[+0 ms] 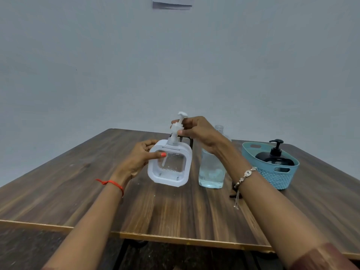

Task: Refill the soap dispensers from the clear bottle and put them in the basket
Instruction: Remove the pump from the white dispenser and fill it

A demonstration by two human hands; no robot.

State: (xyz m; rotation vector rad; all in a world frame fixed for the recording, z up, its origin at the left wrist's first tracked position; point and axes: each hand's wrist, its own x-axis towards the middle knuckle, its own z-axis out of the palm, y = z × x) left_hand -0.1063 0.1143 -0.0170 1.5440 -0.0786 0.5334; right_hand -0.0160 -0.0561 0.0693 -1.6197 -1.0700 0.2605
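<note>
A white square soap dispenser with a clear window is tilted above the table centre. My left hand grips its left side, thumb across the window. My right hand pinches the collar of its white pump, which stands raised out of the neck with its tube still inside. The clear bottle, uncapped and part-filled with clear liquid, stands upright just right of the dispenser, partly behind my right wrist. A black soap dispenser sits in the teal basket at the right.
Behind the white dispenser a dark object is mostly hidden. A small dark thing lies on the wooden table under my right wrist. The table's front edge runs close to me; a plain wall stands behind.
</note>
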